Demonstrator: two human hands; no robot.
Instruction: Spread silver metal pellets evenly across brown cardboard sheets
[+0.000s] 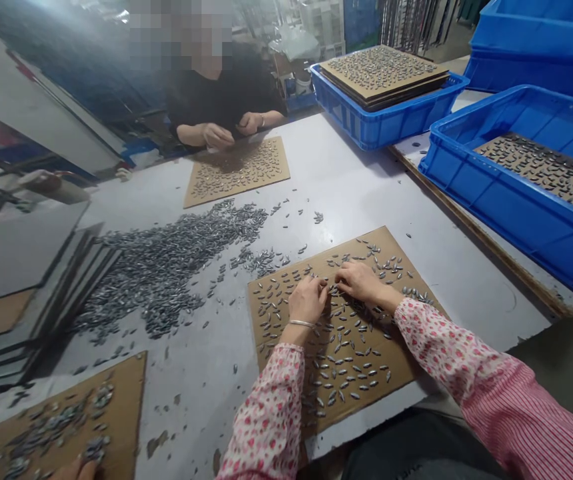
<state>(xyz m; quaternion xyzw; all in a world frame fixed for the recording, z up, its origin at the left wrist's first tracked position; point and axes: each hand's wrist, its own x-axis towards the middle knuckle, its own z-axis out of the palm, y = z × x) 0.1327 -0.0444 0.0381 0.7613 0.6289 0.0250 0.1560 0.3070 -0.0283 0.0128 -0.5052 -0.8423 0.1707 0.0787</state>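
A brown cardboard sheet lies in front of me, covered with small, grey, spindle-shaped metal pieces spaced apart. Over its upper middle, my left hand has its fingers bent and closed at the tips. Close by on the right, my right hand reaches down with thumb and fingers drawn together among the pieces. Whatever either set of fingertips pinches is too small and covered to make out. Past the sheet's upper right, some pieces sit in a tighter cluster.
A large heap of the metal pieces spreads left. Across the table, a co-worker's hands are above another cardboard sheet. Another person's hand touches a sheet lower left. Blue crates at right hold filled sheets; stacked boards stand left.
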